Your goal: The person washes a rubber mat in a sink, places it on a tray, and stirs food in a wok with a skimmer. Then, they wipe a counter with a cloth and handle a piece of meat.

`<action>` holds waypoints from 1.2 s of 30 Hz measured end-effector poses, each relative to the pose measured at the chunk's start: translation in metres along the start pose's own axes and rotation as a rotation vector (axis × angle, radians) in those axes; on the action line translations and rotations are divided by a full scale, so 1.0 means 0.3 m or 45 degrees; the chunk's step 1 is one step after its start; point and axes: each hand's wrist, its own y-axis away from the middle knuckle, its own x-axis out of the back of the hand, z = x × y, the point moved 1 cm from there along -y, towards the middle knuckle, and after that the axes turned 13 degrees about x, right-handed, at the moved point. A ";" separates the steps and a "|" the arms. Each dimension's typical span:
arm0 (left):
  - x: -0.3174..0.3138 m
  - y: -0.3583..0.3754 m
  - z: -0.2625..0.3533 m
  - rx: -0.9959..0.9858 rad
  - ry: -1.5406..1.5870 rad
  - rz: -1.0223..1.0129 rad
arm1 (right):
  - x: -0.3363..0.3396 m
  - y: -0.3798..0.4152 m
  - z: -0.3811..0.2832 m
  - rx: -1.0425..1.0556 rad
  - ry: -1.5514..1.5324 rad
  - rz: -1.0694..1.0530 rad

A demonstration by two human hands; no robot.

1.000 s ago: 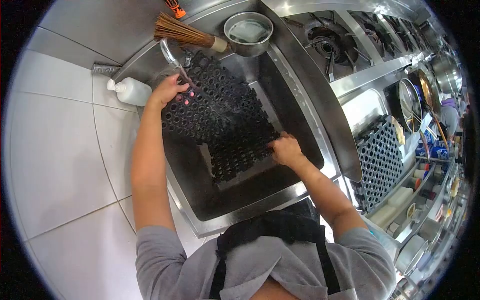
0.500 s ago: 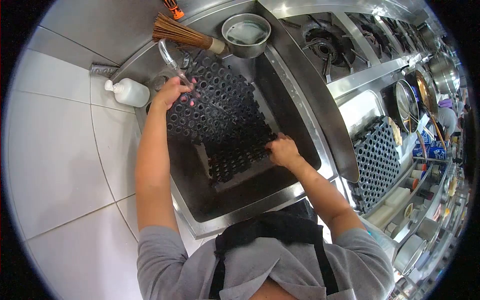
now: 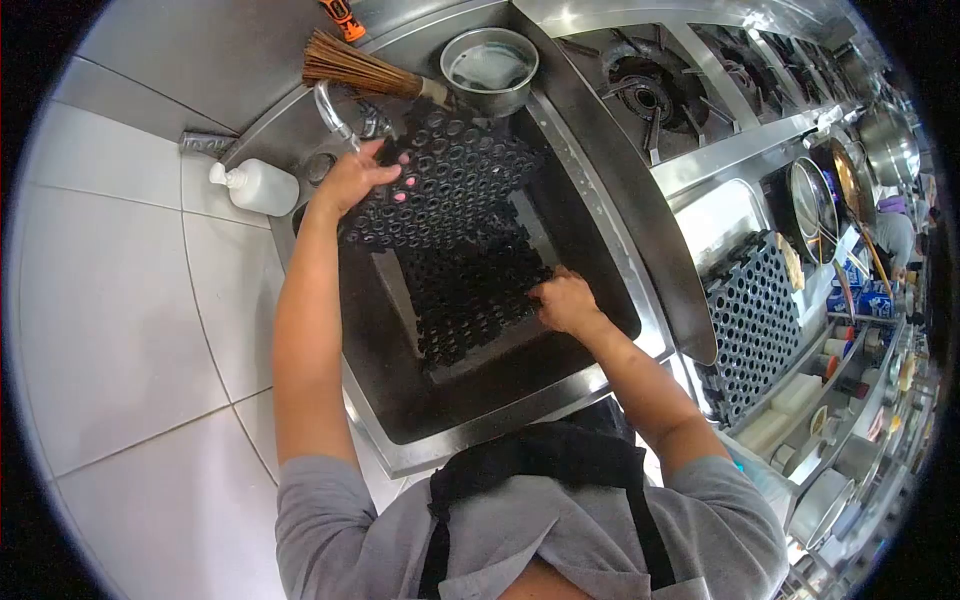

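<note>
A black rubber mat (image 3: 450,190) full of round holes lies bent inside the dark sink (image 3: 400,410). My left hand (image 3: 355,182) grips its upper left part, with fingertips showing through the holes, just below the metal faucet (image 3: 335,112). Lower down on the right, my right hand (image 3: 566,301) has its fingers closed on the mat's edge. The mat's upper part is raised and its lower part rests low in the basin.
Behind the sink are a straw brush (image 3: 360,68) and a metal pot (image 3: 490,70). A white pump bottle (image 3: 262,187) stands left. To the right are a stove (image 3: 645,98), another holed black mat (image 3: 752,325) and pans (image 3: 810,205).
My left hand has shifted slightly right, and the upper part of the mat has tilted and moved right with it. My right hand has stayed almost still.
</note>
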 end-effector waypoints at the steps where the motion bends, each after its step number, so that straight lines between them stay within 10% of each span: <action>1: -0.004 0.029 -0.004 0.017 0.115 -0.021 | -0.003 0.001 0.002 0.007 0.009 0.002; 15: -0.040 -0.096 -0.063 0.308 0.172 -0.079 | 0.009 -0.005 0.003 0.045 0.070 0.072; 18: -0.117 -0.318 -0.239 0.113 -0.530 0.130 | 0.006 -0.008 0.008 0.001 -0.003 -0.036; 20: -0.174 -0.332 -0.267 -0.769 -1.160 0.600 | 0.012 -0.005 0.002 -0.002 -0.025 -0.045; 21: -0.171 -0.323 -0.245 -0.771 -1.159 0.598 | 0.003 -0.011 0.008 -0.005 -0.026 -0.044; 24: -0.132 -0.255 -0.103 0.438 -0.607 -0.282 | -0.019 -0.012 0.025 0.001 -0.002 0.009; 36: -0.041 -0.026 -0.124 0.519 -0.447 -0.137 | 0.047 -0.053 0.018 0.139 0.007 0.099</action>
